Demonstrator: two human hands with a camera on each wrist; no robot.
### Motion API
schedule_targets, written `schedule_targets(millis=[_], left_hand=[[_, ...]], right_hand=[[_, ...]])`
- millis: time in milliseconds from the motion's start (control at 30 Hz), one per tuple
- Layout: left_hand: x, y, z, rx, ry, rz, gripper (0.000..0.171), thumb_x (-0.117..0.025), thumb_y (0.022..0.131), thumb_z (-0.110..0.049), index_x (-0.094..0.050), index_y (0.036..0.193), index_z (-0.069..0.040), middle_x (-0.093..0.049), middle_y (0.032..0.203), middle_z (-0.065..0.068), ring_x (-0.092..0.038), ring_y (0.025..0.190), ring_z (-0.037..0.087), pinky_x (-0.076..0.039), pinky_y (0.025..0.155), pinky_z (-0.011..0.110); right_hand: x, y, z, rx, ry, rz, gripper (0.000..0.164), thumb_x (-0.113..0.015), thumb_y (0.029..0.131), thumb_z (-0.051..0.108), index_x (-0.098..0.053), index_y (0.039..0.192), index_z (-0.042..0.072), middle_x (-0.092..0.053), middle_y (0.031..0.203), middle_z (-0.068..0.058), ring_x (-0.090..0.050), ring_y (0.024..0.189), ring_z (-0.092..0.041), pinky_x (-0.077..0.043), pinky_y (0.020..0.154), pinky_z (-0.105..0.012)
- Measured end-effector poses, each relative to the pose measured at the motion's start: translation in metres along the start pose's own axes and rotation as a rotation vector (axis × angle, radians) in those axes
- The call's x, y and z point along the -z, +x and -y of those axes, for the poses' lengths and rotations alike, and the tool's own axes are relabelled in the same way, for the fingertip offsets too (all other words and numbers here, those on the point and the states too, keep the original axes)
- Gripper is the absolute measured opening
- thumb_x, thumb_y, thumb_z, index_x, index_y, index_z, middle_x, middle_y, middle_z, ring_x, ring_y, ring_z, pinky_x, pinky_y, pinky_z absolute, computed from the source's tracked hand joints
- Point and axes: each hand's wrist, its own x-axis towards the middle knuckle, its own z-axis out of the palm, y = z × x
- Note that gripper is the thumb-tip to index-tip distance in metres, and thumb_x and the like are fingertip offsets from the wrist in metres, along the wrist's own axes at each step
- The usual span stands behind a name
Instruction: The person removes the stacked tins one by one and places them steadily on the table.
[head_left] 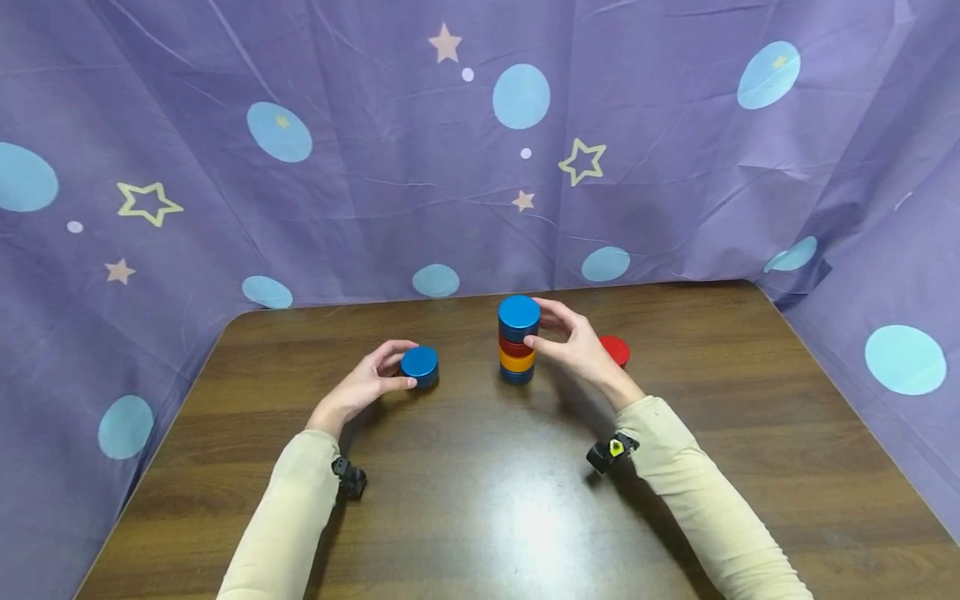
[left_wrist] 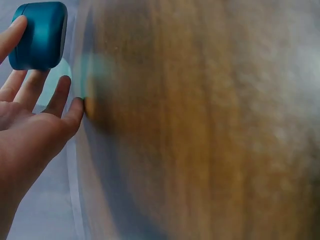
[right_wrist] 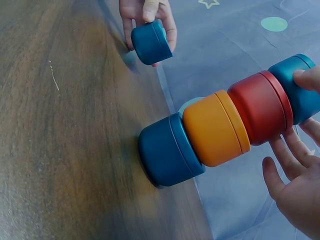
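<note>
My left hand (head_left: pixel 367 379) pinches a round blue tin (head_left: pixel 420 367) between thumb and fingers, left of the stack. In the right wrist view this blue tin (right_wrist: pixel 151 44) hangs just over the table. At the table's middle rises a stack of lidded tins: a blue tin (right_wrist: pixel 167 152) at the bottom, then an orange tin (right_wrist: pixel 212 131), a red tin (right_wrist: pixel 257 110) and another blue tin (right_wrist: pixel 295 87) on top. My right hand (head_left: pixel 573 342) grips the top blue tin from the right, its thumb on the near side. The lower fingers spread beside the red tin.
A red lid or tin (head_left: pixel 615 350) lies right of the stack, partly covered by my right hand. The brown wooden table (head_left: pixel 465 467) reaches back to a purple patterned curtain (head_left: pixel 375 167). Each wrist carries a small black camera (head_left: pixel 349 479).
</note>
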Motion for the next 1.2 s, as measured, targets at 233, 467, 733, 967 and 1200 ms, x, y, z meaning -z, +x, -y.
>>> schedule_targets(millis=[233,467,733,967,1200], left_hand=[[-0.002,-0.001,0.003,-0.01,0.032,0.069,0.058,-0.069,0.084,0.005,-0.042,0.135,0.002,-0.046,0.139,0.024,-0.035,0.135,0.035,-0.024,0.108,0.051],[-0.005,0.001,0.003,-0.014,0.06,0.032,0.057,-0.068,0.084,0.007,-0.041,0.134,0.004,-0.046,0.138,0.028,-0.031,0.137,0.038,-0.02,0.109,0.053],[-0.004,0.001,0.003,-0.032,0.119,-0.013,0.057,-0.069,0.085,0.004,-0.043,0.135,0.005,-0.049,0.134,0.028,-0.034,0.134,0.041,-0.021,0.109,0.057],[-0.002,0.002,-0.002,-0.137,0.217,0.017,0.061,-0.072,0.085,-0.004,-0.042,0.137,0.006,-0.049,0.135,0.023,-0.041,0.126,0.039,-0.032,0.103,0.051],[-0.012,0.013,-0.034,-0.1,0.278,-0.003,0.076,-0.074,0.086,-0.009,-0.031,0.149,-0.005,-0.019,0.157,0.017,-0.014,0.142,0.039,-0.014,0.11,0.061]], right_hand=[[0.0,-0.001,0.001,0.04,0.046,-0.004,0.056,-0.071,0.084,-0.001,-0.05,0.136,-0.002,-0.056,0.128,-0.024,-0.054,0.116,-0.039,-0.035,0.1,-0.061],[0.001,-0.002,0.0,0.023,0.031,-0.006,0.056,-0.07,0.084,-0.002,-0.049,0.137,-0.002,-0.055,0.13,-0.023,-0.054,0.117,-0.039,-0.04,0.101,-0.051],[0.0,-0.003,0.0,0.023,0.03,-0.002,0.058,-0.071,0.083,-0.001,-0.05,0.137,-0.001,-0.056,0.129,-0.023,-0.054,0.116,-0.038,-0.038,0.1,-0.058],[0.0,-0.002,0.001,0.023,0.023,-0.005,0.058,-0.071,0.083,-0.001,-0.05,0.137,0.0,-0.056,0.13,-0.022,-0.054,0.116,-0.037,-0.038,0.099,-0.059],[0.001,-0.002,0.0,0.042,0.015,-0.001,0.056,-0.071,0.083,-0.002,-0.05,0.136,-0.002,-0.056,0.129,-0.023,-0.055,0.115,-0.039,-0.036,0.099,-0.062]])
